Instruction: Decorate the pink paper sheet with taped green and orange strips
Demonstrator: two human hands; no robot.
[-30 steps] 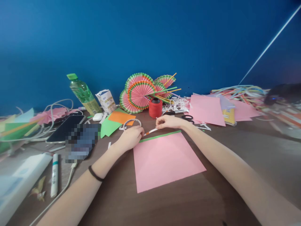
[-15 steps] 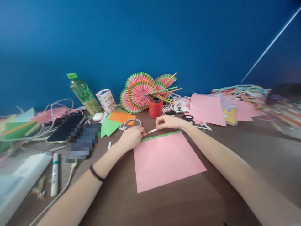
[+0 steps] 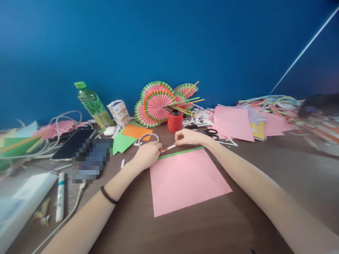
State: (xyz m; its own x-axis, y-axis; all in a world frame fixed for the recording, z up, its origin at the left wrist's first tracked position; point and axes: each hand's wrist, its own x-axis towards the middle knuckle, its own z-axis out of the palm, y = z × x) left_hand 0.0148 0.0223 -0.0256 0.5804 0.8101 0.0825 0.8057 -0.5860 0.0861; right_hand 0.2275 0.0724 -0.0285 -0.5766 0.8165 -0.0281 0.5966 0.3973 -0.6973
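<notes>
My left hand (image 3: 147, 154) is closed at the upper left corner of a pink paper sheet (image 3: 188, 180), at the left end of a narrow white-and-orange strip (image 3: 168, 148). A thin ring-shaped roll, apparently tape (image 3: 140, 140), shows just behind this hand; whether the fingers touch it I cannot tell. My right hand (image 3: 187, 137) pinches the other end of the strip, which stretches between both hands above the sheet's far edge. A green band (image 3: 182, 152) runs along that edge. The sheet lies flat on the brown table (image 3: 201, 225).
Behind the hands stand pleated paper fans (image 3: 160, 106) and a red thread spool (image 3: 175, 121). Black-handled scissors (image 3: 211, 134) and pink papers (image 3: 233, 123) lie right. On the left are green paper (image 3: 124, 141), a carton (image 3: 119, 113), a bottle (image 3: 94, 106), phones (image 3: 75, 144) and a marker (image 3: 60, 197).
Almost nothing differs. The right hand and its strip end sit very slightly farther left, as does the whole scene, by a small shift of the camera.
</notes>
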